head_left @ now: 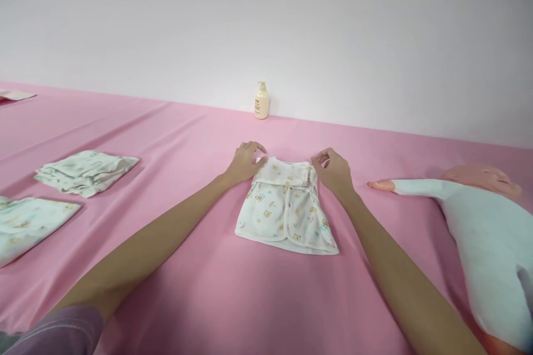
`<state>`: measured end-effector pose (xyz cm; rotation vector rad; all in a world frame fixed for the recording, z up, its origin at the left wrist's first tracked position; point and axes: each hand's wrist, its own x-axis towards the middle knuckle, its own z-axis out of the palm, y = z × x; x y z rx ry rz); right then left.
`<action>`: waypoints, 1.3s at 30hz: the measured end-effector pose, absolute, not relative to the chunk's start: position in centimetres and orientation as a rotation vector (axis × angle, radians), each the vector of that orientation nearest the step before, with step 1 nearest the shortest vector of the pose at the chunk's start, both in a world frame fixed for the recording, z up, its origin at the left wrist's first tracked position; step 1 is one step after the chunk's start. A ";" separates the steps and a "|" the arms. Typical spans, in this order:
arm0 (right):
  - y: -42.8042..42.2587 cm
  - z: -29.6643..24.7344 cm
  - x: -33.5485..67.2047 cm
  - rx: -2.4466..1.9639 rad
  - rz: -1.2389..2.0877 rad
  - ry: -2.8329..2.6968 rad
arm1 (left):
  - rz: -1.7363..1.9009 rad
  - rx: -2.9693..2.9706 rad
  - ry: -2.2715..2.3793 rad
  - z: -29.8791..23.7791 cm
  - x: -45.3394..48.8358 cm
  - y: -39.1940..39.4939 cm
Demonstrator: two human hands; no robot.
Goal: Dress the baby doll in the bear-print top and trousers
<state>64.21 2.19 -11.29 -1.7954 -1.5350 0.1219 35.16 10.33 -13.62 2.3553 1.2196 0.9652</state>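
Observation:
A small white baby shirt (272, 213) with a bear print lies flat on the pink sheet in front of me. A sleeve is folded across its chest, and its hem flares toward me. At the shirt's upper left corner is my left hand (246, 162), thumb against the cloth and index finger stretched out above it. My right hand (335, 171) is at the upper right corner, its fingers loosely bent with a gap between thumb and fingers. Neither hand visibly lifts the cloth.
A cream pump bottle (261, 102) stands against the white wall (266, 28). Two folded printed cloths (87, 171) (33, 224) lie at left on the pink sheet (187, 288). A baby doll (483, 233) in a white suit lies at right. A pale item (16, 94) sits far left.

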 end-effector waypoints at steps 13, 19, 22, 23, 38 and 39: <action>2.2 -12.1 61.9 -1.971 0.478 -1.796 | 0.545 2.472 1.365 -12.4 33.9 10.4; 2.1 -11.1 61.6 -1.916 0.402 -1.803 | 0.655 2.460 1.394 -11.8 34.0 9.5; 1.6 -10.1 61.5 -1.908 0.596 -1.710 | 0.754 2.367 1.282 -11.0 34.2 7.9; 1.4 -9.7 61.5 -1.881 0.686 -1.675 | 0.779 2.321 1.223 -10.6 34.3 7.2; 5.9 -6.2 45.6 -1.072 1.401 -1.600 | 0.850 1.154 1.028 -8.4 26.9 6.4; 5.5 -6.8 45.6 -1.096 1.358 -1.671 | 0.869 1.139 1.066 -9.0 25.8 6.7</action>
